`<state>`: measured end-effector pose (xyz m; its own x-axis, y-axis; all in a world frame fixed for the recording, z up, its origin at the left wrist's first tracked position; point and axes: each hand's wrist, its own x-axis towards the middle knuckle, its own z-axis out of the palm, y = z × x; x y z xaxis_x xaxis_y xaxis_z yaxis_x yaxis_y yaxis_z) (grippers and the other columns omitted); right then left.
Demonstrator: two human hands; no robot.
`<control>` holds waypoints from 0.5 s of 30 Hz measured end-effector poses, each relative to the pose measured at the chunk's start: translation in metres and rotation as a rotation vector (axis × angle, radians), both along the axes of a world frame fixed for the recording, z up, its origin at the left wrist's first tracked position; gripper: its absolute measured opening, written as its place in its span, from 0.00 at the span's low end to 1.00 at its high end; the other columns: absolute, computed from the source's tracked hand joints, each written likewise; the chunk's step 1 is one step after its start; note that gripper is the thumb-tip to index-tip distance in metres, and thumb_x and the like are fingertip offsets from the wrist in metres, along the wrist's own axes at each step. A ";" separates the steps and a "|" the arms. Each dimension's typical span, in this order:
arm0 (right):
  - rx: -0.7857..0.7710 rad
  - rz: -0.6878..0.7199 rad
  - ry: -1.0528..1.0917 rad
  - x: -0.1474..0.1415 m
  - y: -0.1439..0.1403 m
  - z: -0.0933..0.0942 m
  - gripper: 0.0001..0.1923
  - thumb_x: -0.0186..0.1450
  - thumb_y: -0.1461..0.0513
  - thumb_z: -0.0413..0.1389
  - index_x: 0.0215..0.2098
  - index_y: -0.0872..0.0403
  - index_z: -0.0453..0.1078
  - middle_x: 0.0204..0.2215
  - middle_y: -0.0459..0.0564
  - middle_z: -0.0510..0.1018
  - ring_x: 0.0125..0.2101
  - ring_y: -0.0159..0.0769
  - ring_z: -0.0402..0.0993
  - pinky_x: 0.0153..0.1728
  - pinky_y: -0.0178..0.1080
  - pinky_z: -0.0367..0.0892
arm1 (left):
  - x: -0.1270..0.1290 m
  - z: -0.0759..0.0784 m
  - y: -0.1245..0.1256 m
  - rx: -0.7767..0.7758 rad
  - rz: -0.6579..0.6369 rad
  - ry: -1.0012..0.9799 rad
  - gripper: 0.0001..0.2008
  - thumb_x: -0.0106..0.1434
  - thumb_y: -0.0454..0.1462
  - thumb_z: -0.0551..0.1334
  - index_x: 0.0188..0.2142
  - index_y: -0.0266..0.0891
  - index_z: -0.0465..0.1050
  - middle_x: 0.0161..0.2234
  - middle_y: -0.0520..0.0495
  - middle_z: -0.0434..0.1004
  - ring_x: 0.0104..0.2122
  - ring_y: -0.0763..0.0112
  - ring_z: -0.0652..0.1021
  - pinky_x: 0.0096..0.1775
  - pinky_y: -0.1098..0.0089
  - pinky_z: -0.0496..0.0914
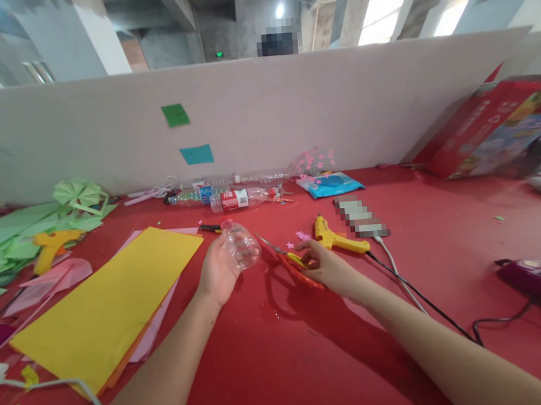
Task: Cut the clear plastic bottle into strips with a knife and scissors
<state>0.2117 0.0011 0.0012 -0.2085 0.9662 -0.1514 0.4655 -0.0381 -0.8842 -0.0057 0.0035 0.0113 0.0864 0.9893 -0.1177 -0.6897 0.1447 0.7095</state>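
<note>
My left hand (219, 269) is closed around a cut-off clear plastic bottle top (242, 245) with a red cap, held above the red table. To its right, my right hand (324, 264) has its fingers on the handles of a pair of scissors (298, 266) with orange-red and yellow grips. The scissors' blades point up and left towards the bottle piece, apart from it. A yellow glue gun (336, 238) lies just beyond my right hand, and pink paper stars (304, 236) lie near the scissors.
Plastic bottles (235, 199) and a blue packet (329, 184) lie along the white partition (245, 117). Yellow paper (114, 302) and another glue gun (52, 248) are at left. A phone-like object (360, 217) with a cable and a purple power strip (539, 287) are at right.
</note>
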 end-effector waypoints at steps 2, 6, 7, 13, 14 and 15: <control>0.066 -0.057 0.201 0.000 0.000 0.003 0.21 0.51 0.63 0.55 0.43 0.51 0.59 0.32 0.42 0.67 0.26 0.28 0.65 0.25 0.32 0.60 | -0.002 0.000 0.001 0.015 0.030 -0.015 0.09 0.62 0.40 0.57 0.37 0.39 0.71 0.30 0.48 0.78 0.29 0.67 0.79 0.33 0.67 0.74; 0.079 -0.047 0.472 0.000 -0.002 0.010 0.21 0.48 0.60 0.59 0.39 0.51 0.60 0.29 0.41 0.67 0.23 0.27 0.64 0.25 0.34 0.63 | -0.004 -0.001 0.002 0.038 0.045 -0.014 0.10 0.61 0.39 0.56 0.37 0.37 0.71 0.32 0.46 0.78 0.30 0.67 0.79 0.33 0.67 0.74; 0.032 -0.017 0.444 0.000 -0.003 0.010 0.18 0.48 0.58 0.60 0.35 0.51 0.61 0.25 0.39 0.66 0.21 0.27 0.62 0.23 0.33 0.61 | -0.004 -0.001 0.002 0.035 0.038 -0.017 0.10 0.60 0.39 0.55 0.37 0.37 0.71 0.32 0.46 0.78 0.30 0.66 0.79 0.34 0.67 0.74; -0.065 0.174 0.234 -0.002 -0.018 0.005 0.22 0.57 0.46 0.60 0.26 0.52 0.57 0.19 0.37 0.58 0.17 0.24 0.53 0.19 0.32 0.50 | -0.001 0.002 -0.002 0.029 -0.002 -0.069 0.11 0.60 0.44 0.60 0.39 0.41 0.72 0.34 0.47 0.79 0.31 0.66 0.79 0.36 0.65 0.74; -0.062 0.215 0.233 -0.002 -0.022 0.006 0.23 0.58 0.45 0.58 0.27 0.51 0.56 0.20 0.37 0.58 0.19 0.25 0.54 0.20 0.32 0.51 | 0.000 0.003 -0.002 0.047 0.005 -0.067 0.11 0.60 0.43 0.61 0.39 0.41 0.72 0.34 0.48 0.79 0.32 0.66 0.79 0.37 0.66 0.74; -0.051 0.259 0.233 -0.001 -0.025 0.008 0.23 0.60 0.43 0.57 0.27 0.51 0.56 0.21 0.38 0.58 0.20 0.25 0.55 0.21 0.32 0.52 | -0.001 0.005 -0.002 0.070 0.018 -0.064 0.10 0.60 0.42 0.62 0.39 0.41 0.72 0.34 0.49 0.78 0.33 0.67 0.79 0.37 0.65 0.74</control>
<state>0.2104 -0.0240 0.0097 -0.4803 0.8692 -0.1180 0.2515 0.0076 -0.9678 -0.0063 0.0010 0.0162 0.0737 0.9963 -0.0435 -0.7360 0.0838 0.6718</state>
